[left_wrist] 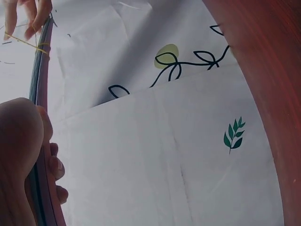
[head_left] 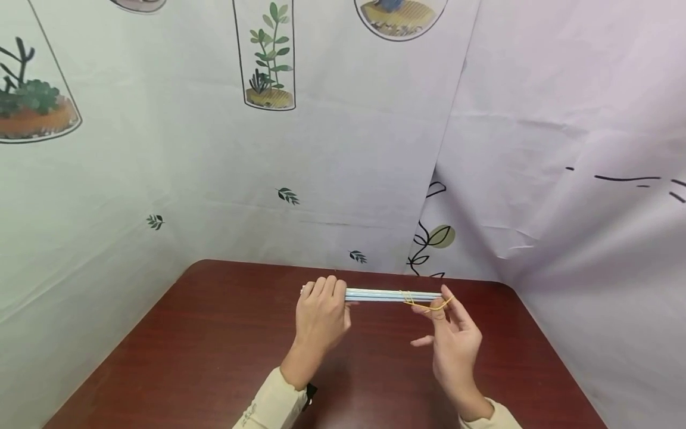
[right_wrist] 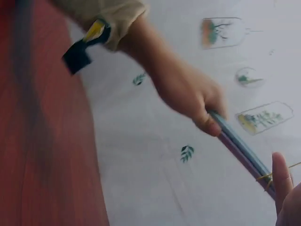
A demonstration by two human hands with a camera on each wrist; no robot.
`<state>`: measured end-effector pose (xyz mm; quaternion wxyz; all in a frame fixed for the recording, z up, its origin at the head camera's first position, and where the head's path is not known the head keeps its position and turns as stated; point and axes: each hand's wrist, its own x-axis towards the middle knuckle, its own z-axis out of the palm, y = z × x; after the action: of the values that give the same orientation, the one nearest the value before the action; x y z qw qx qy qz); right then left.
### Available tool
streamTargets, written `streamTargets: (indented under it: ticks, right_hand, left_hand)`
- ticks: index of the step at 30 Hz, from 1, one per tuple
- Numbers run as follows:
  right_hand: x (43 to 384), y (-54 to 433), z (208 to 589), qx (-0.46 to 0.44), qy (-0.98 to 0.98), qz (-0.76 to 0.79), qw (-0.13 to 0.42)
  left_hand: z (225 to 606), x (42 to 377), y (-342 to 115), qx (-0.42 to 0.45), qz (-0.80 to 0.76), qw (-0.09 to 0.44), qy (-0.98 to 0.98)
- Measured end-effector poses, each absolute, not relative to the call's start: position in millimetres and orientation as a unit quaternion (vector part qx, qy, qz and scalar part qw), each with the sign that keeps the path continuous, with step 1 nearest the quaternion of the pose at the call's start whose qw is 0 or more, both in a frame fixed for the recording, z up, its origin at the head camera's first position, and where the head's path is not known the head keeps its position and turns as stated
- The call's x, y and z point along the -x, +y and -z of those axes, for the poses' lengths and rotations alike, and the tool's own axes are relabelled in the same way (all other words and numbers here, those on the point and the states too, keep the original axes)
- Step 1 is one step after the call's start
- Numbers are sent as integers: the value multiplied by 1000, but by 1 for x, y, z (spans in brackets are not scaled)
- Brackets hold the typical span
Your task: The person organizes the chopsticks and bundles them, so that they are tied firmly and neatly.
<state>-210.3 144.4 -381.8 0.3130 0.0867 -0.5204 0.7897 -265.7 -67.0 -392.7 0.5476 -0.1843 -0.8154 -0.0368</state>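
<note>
A bundle of long, thin, pale-blue sticks (head_left: 372,295) is held level above the table, with purplish ones among them in the left wrist view. My left hand (head_left: 323,311) grips its left part, fingers curled over the top and thumb beneath. Around the right part of the bundle (left_wrist: 41,77) winds a yellow rubber band (head_left: 420,306). A loop of that band is pulled out to the right by my right hand (head_left: 455,342), hooked between thumb and fingertips at the bundle's right end. The left end of the sticks is mostly hidden by my left hand.
Below the hands lies a dark red-brown table (head_left: 214,333) with rounded far corners. A white cloth backdrop (head_left: 348,149), printed with plants and leaves, hangs behind it and along both sides. A dark strap (right_wrist: 80,54) shows at the left sleeve.
</note>
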Motion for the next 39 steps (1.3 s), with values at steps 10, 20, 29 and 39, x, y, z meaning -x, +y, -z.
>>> streamTargets:
  ticks: [10,20,29,39]
  right_hand:
    - [220,169,358,7,-535,-833,136]
    - [241,211,345,-178,-778,-601,41]
    - [259,211,347,-402,-797,-23,450]
    - [259,160,366,-372,-747,100,542]
  left_hand:
    - [388,261,-60,212,43,551,-806]
    - [386,260,-60,212,23,548,-809]
    - [382,265,-66,195,19,558,-807]
    - [388,259,-51,204,12,555,-806]
